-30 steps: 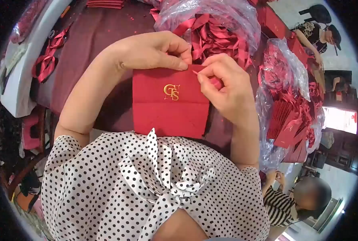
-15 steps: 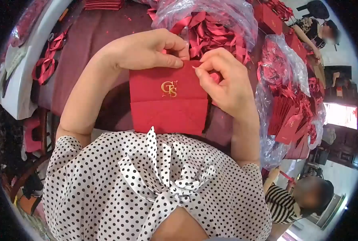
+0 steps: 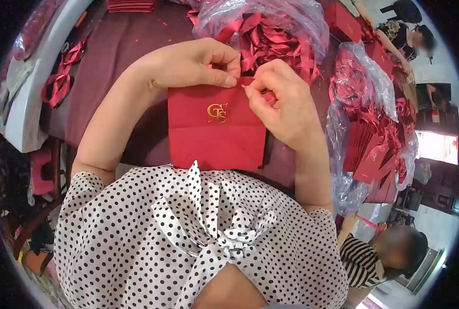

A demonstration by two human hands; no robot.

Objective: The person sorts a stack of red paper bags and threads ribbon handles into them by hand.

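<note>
A red paper bag with a gold monogram lies in front of my body, its lower part folded. My left hand is closed on the bag's top edge, thumb on the front and fingers curled behind. At the top right corner, my right hand pinches a red ribbon, part of which shows between the two hands. The rest of that ribbon is hidden in my right palm. Just beyond my hands lies a heap of red ribbons in clear plastic.
Plastic-wrapped red bags lie to the right, near a red box. A ribbon loop and a stack of red pieces are on the dark red cloth. One person sits lower right, another upper right.
My right hand has moved slightly left toward my left hand, and more ribbon shows at the bag's top edge. The person at lower right now holds a red ribbon stretched out.
</note>
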